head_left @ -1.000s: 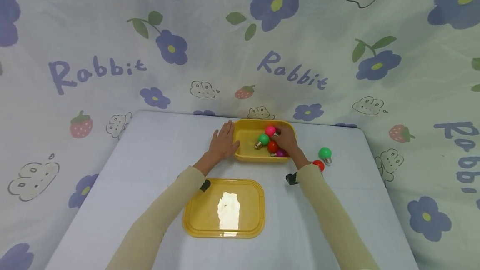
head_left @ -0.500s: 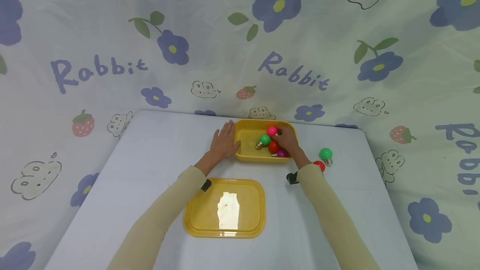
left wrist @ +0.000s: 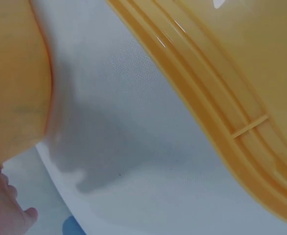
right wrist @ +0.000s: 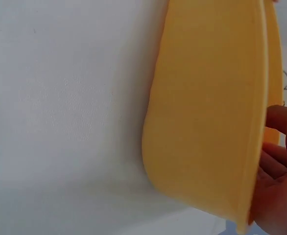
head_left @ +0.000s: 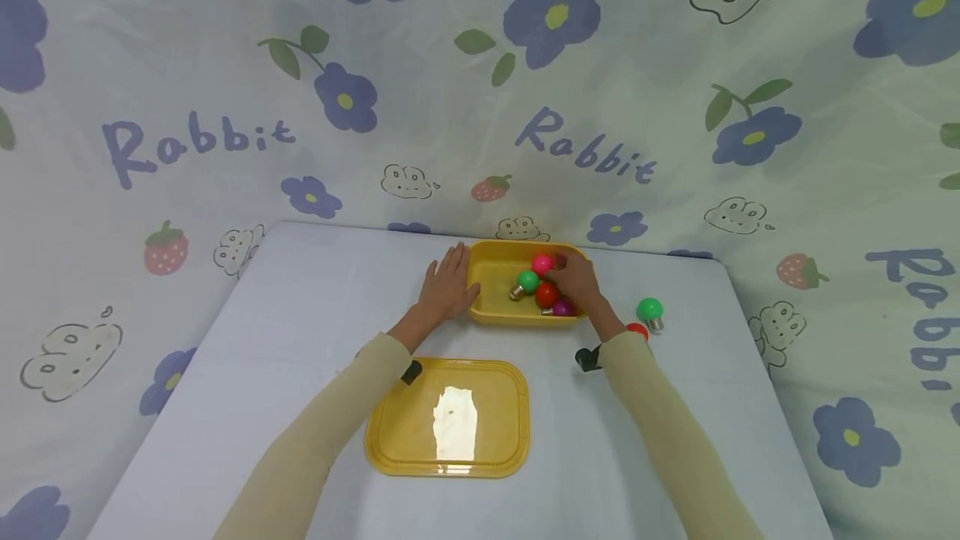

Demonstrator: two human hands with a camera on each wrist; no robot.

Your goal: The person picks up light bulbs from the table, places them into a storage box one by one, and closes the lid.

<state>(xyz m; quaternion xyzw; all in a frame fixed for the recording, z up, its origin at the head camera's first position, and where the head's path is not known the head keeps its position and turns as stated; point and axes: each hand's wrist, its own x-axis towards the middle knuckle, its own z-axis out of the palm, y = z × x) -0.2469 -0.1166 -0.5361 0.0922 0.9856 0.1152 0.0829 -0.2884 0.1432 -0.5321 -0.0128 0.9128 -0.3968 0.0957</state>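
“Rabbit” backdrop [head_left: 587, 147] behind yellow box [head_left: 491, 277]

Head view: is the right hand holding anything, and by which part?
The right hand appears to pinch the round pink light bulb by its base, though the exact contact is hidden.

the lid [head_left: 420, 432] looks like glossy plastic, the box [head_left: 517, 320] smooth plastic, the bulb base [head_left: 656, 325] shiny metal.

I've got six light bulbs [head_left: 528, 281] showing: two green bulbs [head_left: 649, 309], two red bulbs [head_left: 547, 295], one pink bulb [head_left: 542, 264] and one purple bulb [head_left: 562, 308]! Now I count one yellow tub [head_left: 491, 269], one yellow lid [head_left: 408, 432], two hands [head_left: 446, 286] [head_left: 579, 280], two beige sleeves [head_left: 315, 432] [head_left: 660, 415], and there's one white counter [head_left: 300, 315].
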